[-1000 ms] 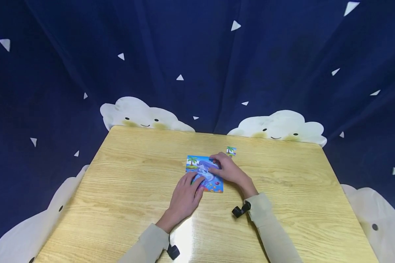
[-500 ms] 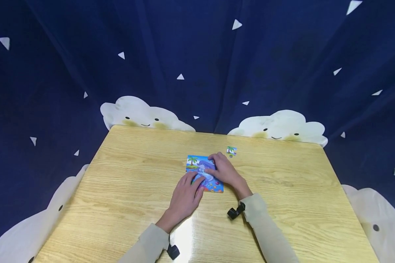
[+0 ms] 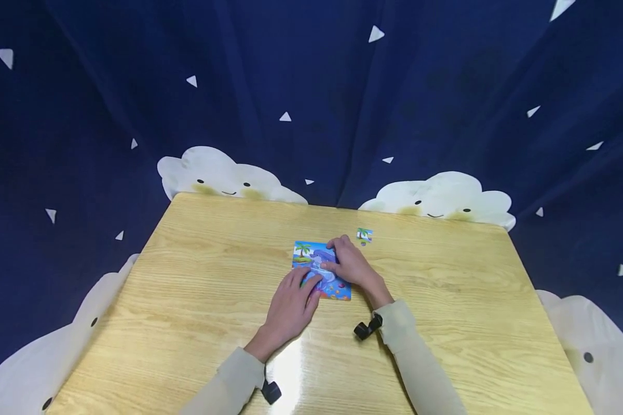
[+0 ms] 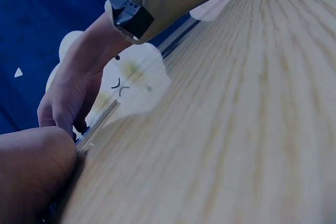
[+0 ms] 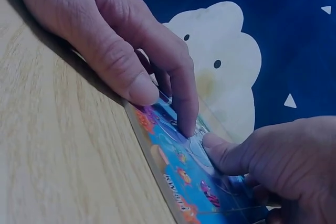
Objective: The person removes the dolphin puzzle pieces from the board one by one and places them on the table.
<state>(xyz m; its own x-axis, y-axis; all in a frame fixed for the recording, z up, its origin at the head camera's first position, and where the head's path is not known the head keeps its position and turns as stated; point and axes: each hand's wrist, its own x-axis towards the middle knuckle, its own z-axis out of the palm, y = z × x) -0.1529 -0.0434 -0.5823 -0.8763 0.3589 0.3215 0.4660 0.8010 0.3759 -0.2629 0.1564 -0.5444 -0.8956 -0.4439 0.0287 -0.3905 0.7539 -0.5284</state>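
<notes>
A square picture puzzle (image 3: pixel 340 291) with dolphins, a palm tree and sea creatures lies flat on the wooden table. On its lower left part rests my left hand (image 3: pixel 289 306), fingers spread and extended. My right hand (image 3: pixel 354 264) touches the puzzle's upper right part, thumb on the dolphin picture and fingers bent near the top edge. In the right wrist view the left hand's (image 5: pixel 113 40) fingertips press the printed surface, and the right hand's (image 5: pixel 294 161) thumb lies on it too; its other fingers are mostly hidden.
A small palm-tree piece (image 3: pixel 364 234) lies beyond the puzzle, up and to the right, with a bit of another colourful piece touching or just below it. Behind the wooden table (image 3: pixel 213 248) hangs a dark blue curtain (image 3: pixel 291 69) with white triangles and clouds.
My right hand has shifted slightly left along the puzzle's upper part, uncovering the small piece fully. The left hand has stayed on the puzzle. The whole view has tilted slightly.
</notes>
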